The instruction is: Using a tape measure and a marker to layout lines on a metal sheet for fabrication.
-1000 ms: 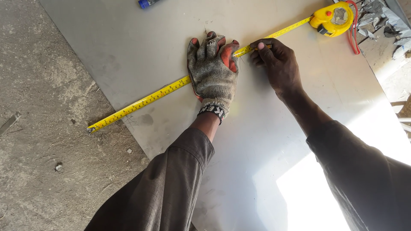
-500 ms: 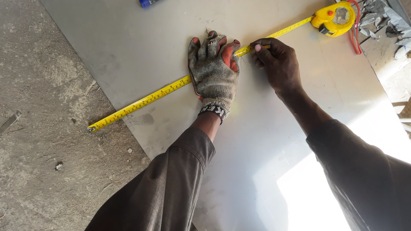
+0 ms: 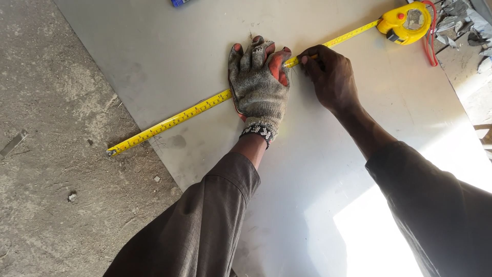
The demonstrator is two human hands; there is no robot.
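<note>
Smooth metal sheet point(image 3: 169, 56), knit-gloved left hand point(image 3: 258, 82), yellow tape point(image 3: 174, 120)

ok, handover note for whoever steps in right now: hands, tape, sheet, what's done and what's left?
Left hand: gloved, pressed flat on the yellow tape blade, pinning it to the metal sheet.
Right hand: bare, fingers at the blade's edge beside the glove; whether they hold a marker cannot be told.
Tape case: on the sheet, far right corner. The blade's hook end reaches past the sheet's left edge, over the concrete floor.
Done: tape stretched across the sheet.
Left: no mark visible on the sheet yet.
</note>
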